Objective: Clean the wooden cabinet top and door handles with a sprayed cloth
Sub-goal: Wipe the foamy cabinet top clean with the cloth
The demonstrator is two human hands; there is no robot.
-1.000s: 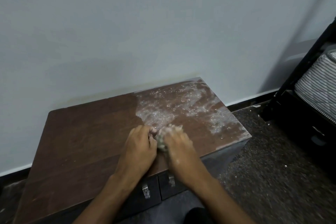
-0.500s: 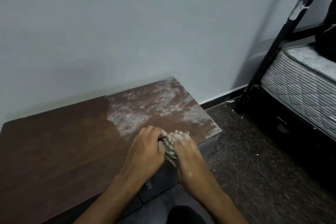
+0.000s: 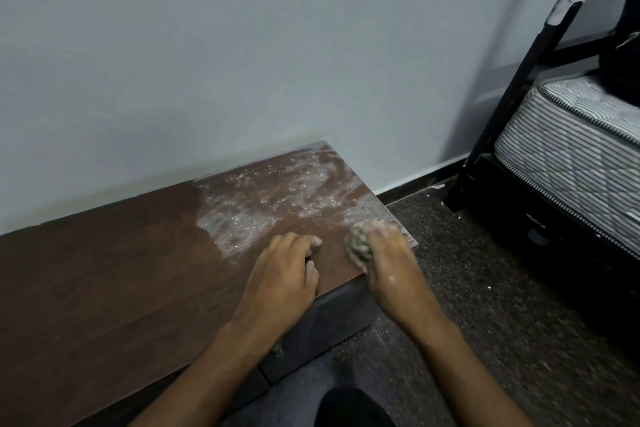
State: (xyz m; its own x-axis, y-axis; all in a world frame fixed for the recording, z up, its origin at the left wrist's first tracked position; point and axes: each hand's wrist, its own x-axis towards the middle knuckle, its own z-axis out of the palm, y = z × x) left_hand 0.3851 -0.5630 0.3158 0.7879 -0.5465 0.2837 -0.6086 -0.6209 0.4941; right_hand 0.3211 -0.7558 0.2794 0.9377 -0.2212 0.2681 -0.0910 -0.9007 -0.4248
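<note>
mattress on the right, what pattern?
The mattress has thin grey and white stripes; the head view shows it at the right edge.

Head camera looks down, close over the cabinet top (image 3: 121,270).

My cabinet top (image 3: 104,281) is dark reddish-brown wood, smeared with white foam (image 3: 277,198) at its right end. The cloth (image 3: 358,244) looks grey-green. The mattress (image 3: 571,149) carries grey-and-white stripes; the wall (image 3: 242,45) is pale grey-blue.
</note>
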